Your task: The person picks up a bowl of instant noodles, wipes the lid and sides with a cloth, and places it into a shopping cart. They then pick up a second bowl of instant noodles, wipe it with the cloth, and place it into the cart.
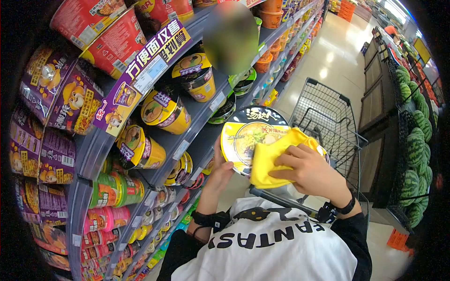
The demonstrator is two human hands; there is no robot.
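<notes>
In front of my chest is a round instant noodle bowl [236, 140] with a black and yellow lid. My left hand [219, 172] grips its left edge, thumb on the near rim and the other fingers hidden beneath. My right hand [309, 169] is closed on a yellow cloth [269, 161], which lies against the lid and covers its right part. Left of the bowl, yellow and purple noodle cups [166, 112] stand on the shelf, some tilted.
A wire shopping cart [323, 110] stands just beyond the bowl. Shelves of noodle cups and packets [61, 89] run along the left, with a price strip [154, 70] on one edge. Watermelons [415, 150] lie on a dark stand at the right. A tiled aisle [335, 51] stretches ahead.
</notes>
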